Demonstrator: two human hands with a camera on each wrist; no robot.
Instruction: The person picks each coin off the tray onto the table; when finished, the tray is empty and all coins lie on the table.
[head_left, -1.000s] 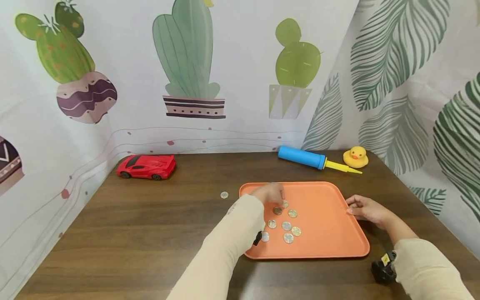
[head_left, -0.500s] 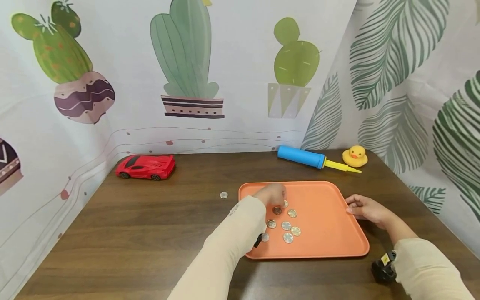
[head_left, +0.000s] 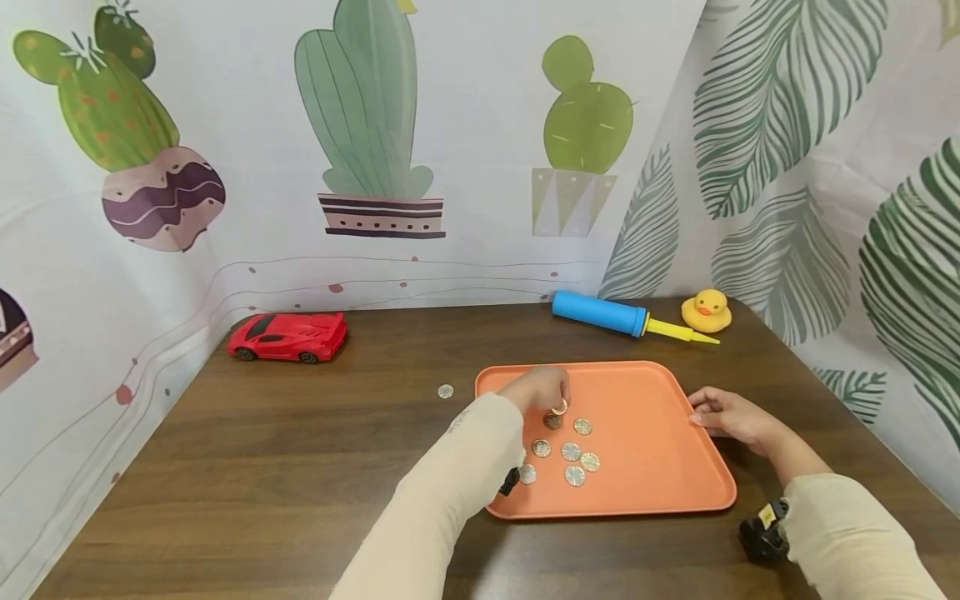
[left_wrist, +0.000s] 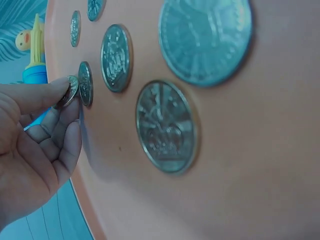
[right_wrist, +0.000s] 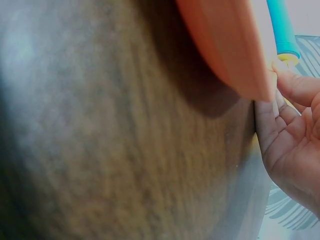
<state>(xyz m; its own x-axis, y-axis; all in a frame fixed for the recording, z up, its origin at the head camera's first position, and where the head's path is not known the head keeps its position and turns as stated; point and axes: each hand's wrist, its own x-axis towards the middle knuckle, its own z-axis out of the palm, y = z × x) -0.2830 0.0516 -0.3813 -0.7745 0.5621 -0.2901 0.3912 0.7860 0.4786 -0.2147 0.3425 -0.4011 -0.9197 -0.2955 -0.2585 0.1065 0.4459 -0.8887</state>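
My left hand [head_left: 540,387] is over the left part of an orange tray [head_left: 637,433]. Between thumb and fingers it pinches a coin [left_wrist: 70,92], tilted up, as the left wrist view shows. Just below that coin lies a darker coin [head_left: 552,421], flat on the tray. Several more silvery and gold-toned coins [head_left: 571,452] are spread across the tray's left half. At the tray's right side my right hand [head_left: 733,418] holds the rim, thumb on top; in the right wrist view its other fingers [right_wrist: 280,122] are at the rim's outer and lower side, partly hidden.
On the brown table [head_left: 300,467], one loose coin [head_left: 446,391] lies left of the tray. A red toy car [head_left: 288,337] stands at the back left. Behind the tray are a blue and yellow hand pump [head_left: 600,312] and a yellow rubber duck [head_left: 706,311].
The coin at my left fingertips has come up off the tray, tilted, and shifted slightly left with the hand. My right hand keeps its hold on the tray rim.
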